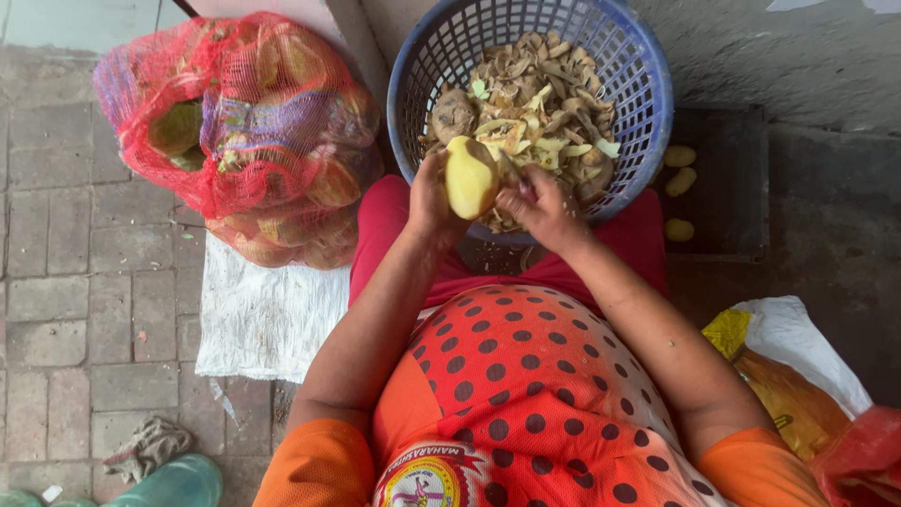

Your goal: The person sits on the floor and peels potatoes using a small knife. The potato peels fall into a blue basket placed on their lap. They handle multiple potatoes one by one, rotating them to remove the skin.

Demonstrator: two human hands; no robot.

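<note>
Over the blue basket [648, 94], left hand [430, 197] fingers clamp a peeled potato [469, 178], probably slippery, while right hand [544, 211] fingers pinch a peeler [514, 176].

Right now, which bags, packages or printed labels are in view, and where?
Red mesh sack: upper left, bulging, full of potatoes.
White woven sack: flat on the paving beneath it.
White and yellow plastic bags: lower right, crumpled.
Round printed emblem: on the orange shirt, bottom centre.

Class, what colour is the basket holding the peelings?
Blue basket, seen best in the head view.
</note>
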